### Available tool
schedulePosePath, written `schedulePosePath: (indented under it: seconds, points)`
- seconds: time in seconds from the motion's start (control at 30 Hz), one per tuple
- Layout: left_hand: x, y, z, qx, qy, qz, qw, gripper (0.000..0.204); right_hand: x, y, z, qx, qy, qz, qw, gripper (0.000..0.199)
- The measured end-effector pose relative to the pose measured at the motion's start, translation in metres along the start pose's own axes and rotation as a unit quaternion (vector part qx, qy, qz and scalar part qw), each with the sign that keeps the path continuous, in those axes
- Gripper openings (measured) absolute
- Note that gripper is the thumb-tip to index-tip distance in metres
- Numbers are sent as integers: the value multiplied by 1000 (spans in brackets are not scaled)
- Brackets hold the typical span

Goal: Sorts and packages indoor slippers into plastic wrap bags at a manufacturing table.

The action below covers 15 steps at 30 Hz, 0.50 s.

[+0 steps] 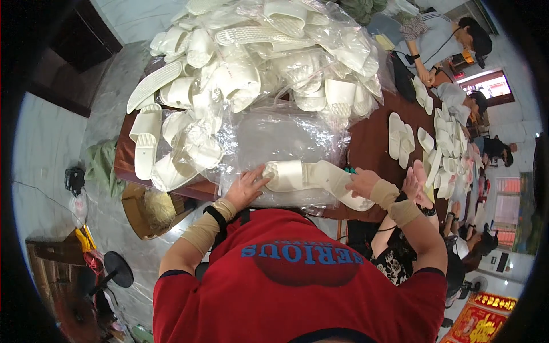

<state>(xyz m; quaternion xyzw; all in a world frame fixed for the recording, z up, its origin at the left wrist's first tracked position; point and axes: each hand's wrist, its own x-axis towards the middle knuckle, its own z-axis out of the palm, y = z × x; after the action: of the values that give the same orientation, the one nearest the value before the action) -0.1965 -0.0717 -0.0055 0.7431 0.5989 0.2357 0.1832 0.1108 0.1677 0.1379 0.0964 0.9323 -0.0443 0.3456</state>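
Observation:
Two white slippers lie end to end before me, the left slipper and the right slipper. Under and beyond them a clear plastic bag is spread flat on the table. My left hand rests at the outer end of the left slipper, fingers apart on the plastic, fingertips touching the slipper's edge. My right hand has its fingers curled over the edge of the right slipper. A small green bit shows by my right fingertips; its kind is unclear.
A big heap of bagged white slippers covers the far side of the brown table. Loose pairs lie to the right. Close by on that side are a co-worker's hands. An open cardboard box stands on the floor at left.

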Motion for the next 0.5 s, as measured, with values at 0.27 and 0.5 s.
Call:
schedulePosePath:
  seconds: [0.27,0.5]
  points:
    - [-2,-1,19,-14,20,-15,1000,54,97,-1,42,6,301,-247,921,18]
    - [-11,-3,19,-116,32,-111,987,54,99,-20,22,42,252,-206,945,18]
